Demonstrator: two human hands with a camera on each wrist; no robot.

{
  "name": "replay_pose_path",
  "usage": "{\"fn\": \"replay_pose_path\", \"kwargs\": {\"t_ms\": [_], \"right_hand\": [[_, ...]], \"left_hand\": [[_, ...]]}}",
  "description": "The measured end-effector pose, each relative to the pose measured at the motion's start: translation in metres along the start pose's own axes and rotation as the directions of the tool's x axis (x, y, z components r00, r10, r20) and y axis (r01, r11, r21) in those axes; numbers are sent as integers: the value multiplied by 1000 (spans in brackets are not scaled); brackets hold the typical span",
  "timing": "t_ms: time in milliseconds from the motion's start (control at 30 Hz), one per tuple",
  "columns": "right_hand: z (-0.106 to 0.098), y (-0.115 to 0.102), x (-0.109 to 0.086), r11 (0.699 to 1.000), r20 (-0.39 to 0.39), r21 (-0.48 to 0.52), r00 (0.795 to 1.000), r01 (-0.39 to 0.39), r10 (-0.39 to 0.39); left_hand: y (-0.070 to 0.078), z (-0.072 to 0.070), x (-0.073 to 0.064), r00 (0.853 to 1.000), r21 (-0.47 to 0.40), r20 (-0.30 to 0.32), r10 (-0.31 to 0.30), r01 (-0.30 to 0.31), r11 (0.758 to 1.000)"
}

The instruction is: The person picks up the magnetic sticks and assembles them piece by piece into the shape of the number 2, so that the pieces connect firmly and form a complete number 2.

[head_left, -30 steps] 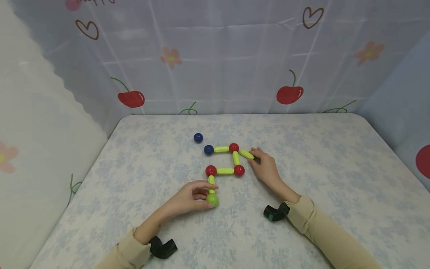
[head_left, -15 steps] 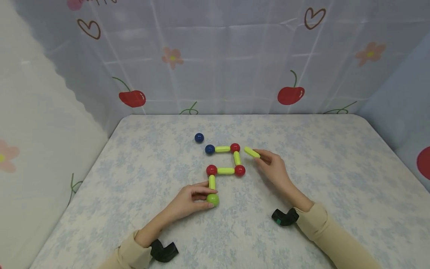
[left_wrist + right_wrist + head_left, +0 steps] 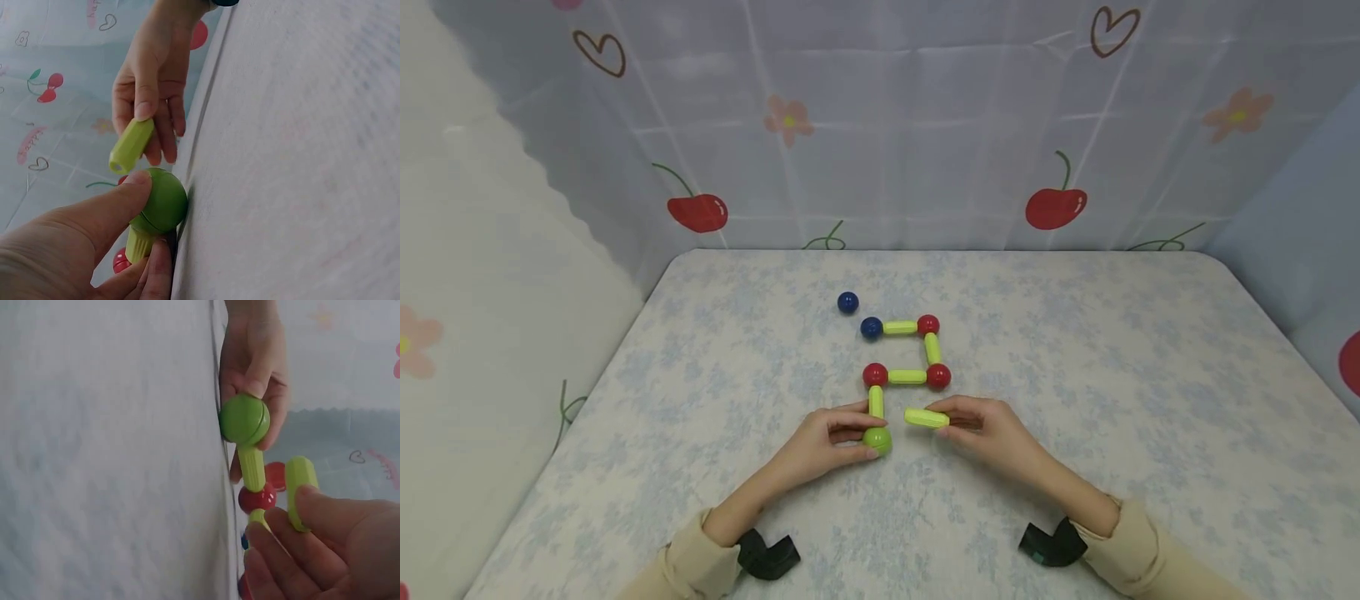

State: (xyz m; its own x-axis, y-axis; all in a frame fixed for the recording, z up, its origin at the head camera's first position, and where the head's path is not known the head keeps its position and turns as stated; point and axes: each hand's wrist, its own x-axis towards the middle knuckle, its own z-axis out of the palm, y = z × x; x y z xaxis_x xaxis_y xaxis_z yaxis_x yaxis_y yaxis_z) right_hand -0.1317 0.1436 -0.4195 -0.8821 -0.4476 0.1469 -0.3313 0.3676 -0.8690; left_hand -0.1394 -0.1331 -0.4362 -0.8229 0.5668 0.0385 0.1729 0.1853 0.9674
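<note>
A chain of balls and yellow-green rods lies on the table. At its near end is a green ball point(image 3: 877, 440), which my left hand point(image 3: 822, 444) grips between thumb and fingers, fingers also beside the upright-running rod point(image 3: 876, 402). My right hand point(image 3: 992, 433) pinches a loose yellow-green rod point(image 3: 926, 417) by one end; its free end points left, a short gap from the green ball. In the right wrist view the thumb presses on the held rod point(image 3: 300, 487). The chain goes on through a red ball point(image 3: 876, 375), a second red ball point(image 3: 938, 376) and a third red ball point(image 3: 928, 325).
A blue ball point(image 3: 872, 328) ends the chain at the far side. Another blue ball point(image 3: 847, 302) lies loose just behind it. The table point(image 3: 1112, 350) wears a pale flowered cloth, and a printed curtain point(image 3: 895, 125) stands along its back edge.
My right hand has drawn the loose rod away from the far red ball, then brought it nearer and left toward the green ball. The left hand stays on the green ball.
</note>
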Motion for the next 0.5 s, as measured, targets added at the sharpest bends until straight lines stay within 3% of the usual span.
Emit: {"fn": "replay_pose_path", "kwargs": {"t_ms": [167, 367, 500], "right_hand": [[9, 7, -2, 1000, 74, -26, 997, 4, -2], [19, 7, -1, 989, 73, -138, 996, 52, -42], [20, 7, -1, 987, 64, -151, 997, 58, -49]], "left_hand": [[-1, 0, 1, 1000, -20, 11, 2, -2, 1000], [2, 0, 0, 1000, -28, 7, -14, 14, 999], [3, 1, -1, 1000, -32, 8, -7, 7, 999]]}}
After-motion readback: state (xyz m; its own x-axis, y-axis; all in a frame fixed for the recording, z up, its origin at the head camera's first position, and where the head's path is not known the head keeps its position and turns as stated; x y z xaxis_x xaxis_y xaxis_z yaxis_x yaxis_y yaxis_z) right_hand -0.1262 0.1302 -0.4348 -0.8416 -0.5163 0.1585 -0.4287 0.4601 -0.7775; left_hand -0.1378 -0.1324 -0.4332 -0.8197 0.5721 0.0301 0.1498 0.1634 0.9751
